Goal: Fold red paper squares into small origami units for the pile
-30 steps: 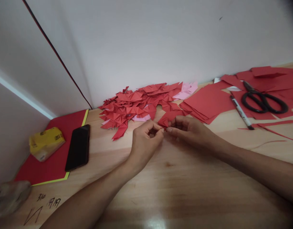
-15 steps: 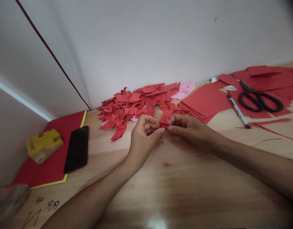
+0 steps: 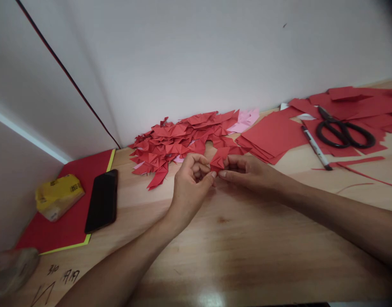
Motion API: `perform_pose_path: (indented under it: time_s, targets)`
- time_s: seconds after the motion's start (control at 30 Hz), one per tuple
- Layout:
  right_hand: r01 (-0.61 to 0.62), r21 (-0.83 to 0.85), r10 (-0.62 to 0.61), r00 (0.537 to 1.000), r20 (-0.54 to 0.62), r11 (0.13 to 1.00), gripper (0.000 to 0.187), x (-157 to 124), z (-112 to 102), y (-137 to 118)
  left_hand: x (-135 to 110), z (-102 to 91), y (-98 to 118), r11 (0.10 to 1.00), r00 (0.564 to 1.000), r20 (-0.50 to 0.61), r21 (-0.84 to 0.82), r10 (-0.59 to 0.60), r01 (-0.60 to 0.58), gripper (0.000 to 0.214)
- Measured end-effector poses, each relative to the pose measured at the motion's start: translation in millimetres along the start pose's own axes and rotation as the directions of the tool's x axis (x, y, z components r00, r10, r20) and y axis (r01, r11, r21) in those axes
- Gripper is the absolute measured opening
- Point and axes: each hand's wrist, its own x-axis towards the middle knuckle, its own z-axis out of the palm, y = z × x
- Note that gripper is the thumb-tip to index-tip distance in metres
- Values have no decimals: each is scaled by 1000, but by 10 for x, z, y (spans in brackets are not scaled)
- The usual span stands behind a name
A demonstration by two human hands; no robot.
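Note:
My left hand (image 3: 191,181) and my right hand (image 3: 247,170) meet over the wooden table (image 3: 234,247), both pinching a small folded red paper piece (image 3: 217,162) between thumbs and fingertips. The piece is held just above the table, in front of a heap of folded red paper pieces (image 3: 180,143) with a few pink ones (image 3: 245,121) against the white wall. A stack of flat red paper squares (image 3: 274,136) lies just right of the heap, near my right hand.
Black scissors (image 3: 344,133) and a marker pen (image 3: 315,147) rest on red sheets at the right, with thin red offcuts nearby. At the left a black phone (image 3: 102,200) and a yellow packet (image 3: 58,196) lie on a red card (image 3: 71,221). Pen marks show bottom left.
The view has drifted slightly, so everything sits a little further left. My fingers have closed tighter on the red piece, which is now more compactly folded between both hands.

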Motion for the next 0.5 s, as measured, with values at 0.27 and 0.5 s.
perform_pose_path:
  time_s: [0.27,0.5]
  targets:
    - [63,-94,-64,998,-11,994,26,-14,19,30,-29,16,-11,995,999,-20,88,38,-36,24]
    - [110,-116,-114,993,-29,987,23,-17,7,61,38,-61,-30,988,987,152,152,-47,23,15]
